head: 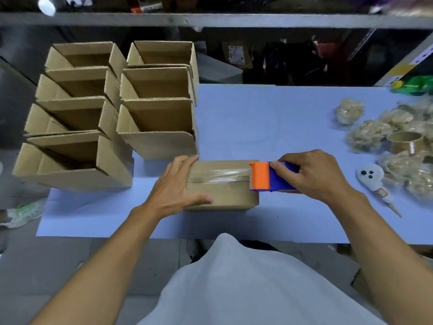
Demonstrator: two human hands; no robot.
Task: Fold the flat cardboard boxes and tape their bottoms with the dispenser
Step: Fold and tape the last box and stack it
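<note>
Tape on the box seam
Left hand [174, 187] lies flat, steadying the cardboard box [222, 191] near the table's [293, 118] front edge; right hand [311, 175] grips the tape dispenser [269, 176] at its right end.

Tape dispenser [273, 176] at 3 o'clock of the box: orange front w/ blue body. Cardboard box [222, 186] under it plain tan-brown, glossy clear tape strip [222, 176] across the top. Folded boxes [112, 109] stacked at 10 o'clock: same tan, darker brown inside. Table [269, 118] pale lavender-blue. At 2–3 o'clock: crumpled tape wads [349, 110] yellowish-beige, translucent; empty tape core [405, 142] brown cardboard. Small plush toy [370, 174] off-white w/ black dots, approx. 3 o'clock. Bottle [414, 87] at 1 o'clock bright green, yellow cap. Shirt [234, 285] at 6 o'clock light grey. Shelf rail [210, 19] at 12 grey.
</note>
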